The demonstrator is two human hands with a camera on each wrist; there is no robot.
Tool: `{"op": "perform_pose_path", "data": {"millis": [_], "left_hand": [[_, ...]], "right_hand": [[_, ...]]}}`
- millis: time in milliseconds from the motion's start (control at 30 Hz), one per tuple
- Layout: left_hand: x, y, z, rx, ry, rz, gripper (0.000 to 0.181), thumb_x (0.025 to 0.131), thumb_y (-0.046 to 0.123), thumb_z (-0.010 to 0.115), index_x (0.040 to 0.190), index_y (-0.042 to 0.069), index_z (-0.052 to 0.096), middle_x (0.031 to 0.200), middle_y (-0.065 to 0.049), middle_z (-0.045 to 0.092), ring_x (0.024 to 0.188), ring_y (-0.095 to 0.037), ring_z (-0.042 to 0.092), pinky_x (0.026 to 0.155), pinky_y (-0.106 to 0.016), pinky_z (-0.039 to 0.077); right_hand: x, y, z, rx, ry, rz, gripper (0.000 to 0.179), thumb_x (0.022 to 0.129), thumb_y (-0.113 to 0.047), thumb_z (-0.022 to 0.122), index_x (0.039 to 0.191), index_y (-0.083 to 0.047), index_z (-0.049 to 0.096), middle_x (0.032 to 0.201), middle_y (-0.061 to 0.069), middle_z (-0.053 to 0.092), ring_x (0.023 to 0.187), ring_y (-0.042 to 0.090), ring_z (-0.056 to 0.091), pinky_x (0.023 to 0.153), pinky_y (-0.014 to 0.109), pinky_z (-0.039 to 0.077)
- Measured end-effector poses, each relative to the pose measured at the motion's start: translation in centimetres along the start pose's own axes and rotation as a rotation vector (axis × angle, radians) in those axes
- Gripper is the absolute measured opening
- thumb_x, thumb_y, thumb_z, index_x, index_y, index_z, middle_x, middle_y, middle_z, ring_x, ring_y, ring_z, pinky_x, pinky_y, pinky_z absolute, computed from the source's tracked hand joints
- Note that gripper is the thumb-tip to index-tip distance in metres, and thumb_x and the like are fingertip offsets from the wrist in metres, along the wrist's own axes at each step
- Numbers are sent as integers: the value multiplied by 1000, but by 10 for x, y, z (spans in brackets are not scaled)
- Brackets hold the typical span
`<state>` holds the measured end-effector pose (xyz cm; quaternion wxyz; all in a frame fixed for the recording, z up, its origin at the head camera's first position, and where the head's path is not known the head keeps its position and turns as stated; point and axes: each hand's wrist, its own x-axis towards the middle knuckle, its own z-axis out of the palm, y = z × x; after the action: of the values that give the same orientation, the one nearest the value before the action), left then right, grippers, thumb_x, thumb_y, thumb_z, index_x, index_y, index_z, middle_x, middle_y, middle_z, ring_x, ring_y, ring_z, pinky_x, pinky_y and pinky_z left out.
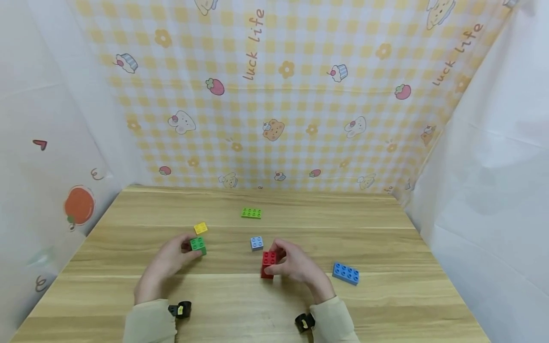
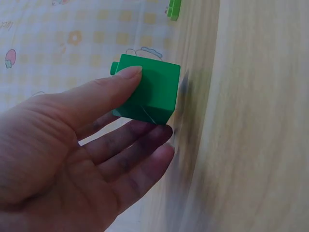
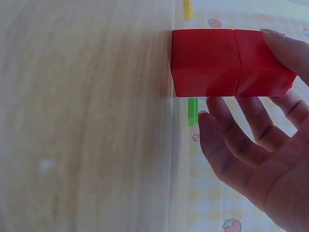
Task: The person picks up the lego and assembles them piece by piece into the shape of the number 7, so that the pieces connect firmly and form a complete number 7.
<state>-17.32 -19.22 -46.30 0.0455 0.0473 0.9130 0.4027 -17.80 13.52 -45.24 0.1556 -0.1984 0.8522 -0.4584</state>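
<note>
My left hand (image 1: 168, 261) pinches a green 2x2 toy building brick (image 1: 198, 245) between thumb and fingers, studs facing up. In the left wrist view the thumb presses one smooth side of this brick (image 2: 153, 89), close over the tabletop. Right of it, my right hand (image 1: 299, 267) grips two red bricks (image 1: 268, 271) stacked one on the other, upright. The right wrist view shows the seam between the red bricks (image 3: 207, 63), with the thumb on the upper one and the lower end at the table surface. Just beyond the red stack sits a light blue 2x2 brick (image 1: 257, 243).
A small yellow brick (image 1: 200, 228) lies just behind the green one. Farther back is a lime green 2x4 brick (image 1: 251, 213); a blue 2x4 brick (image 1: 345, 274) lies right of my right hand. The wooden table (image 1: 300, 209) meets a checked cloth (image 1: 300, 105) at its back edge.
</note>
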Motion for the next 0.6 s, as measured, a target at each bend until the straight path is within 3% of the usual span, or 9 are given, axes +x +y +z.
{"op": "perform_pose_path", "data": {"millis": [267, 600], "left_hand": [[1, 15, 9, -16, -22, 10, 45, 80, 24, 65, 118, 5, 49, 100, -6, 56, 95, -23, 52, 78, -42, 42], [5, 41, 23, -23, -32, 74, 38, 78, 26, 66, 112, 15, 53, 97, 0, 57, 92, -17, 54, 77, -39, 44]], "right_hand": [[-2, -4, 1, -20, 13, 5, 28, 69, -20, 75, 85, -17, 52, 85, -2, 56, 80, 19, 50, 65, 30, 42], [-17, -40, -6, -3, 17, 3, 25, 71, -7, 72, 86, -8, 52, 86, 6, 56, 82, 28, 50, 64, 30, 41]]}}
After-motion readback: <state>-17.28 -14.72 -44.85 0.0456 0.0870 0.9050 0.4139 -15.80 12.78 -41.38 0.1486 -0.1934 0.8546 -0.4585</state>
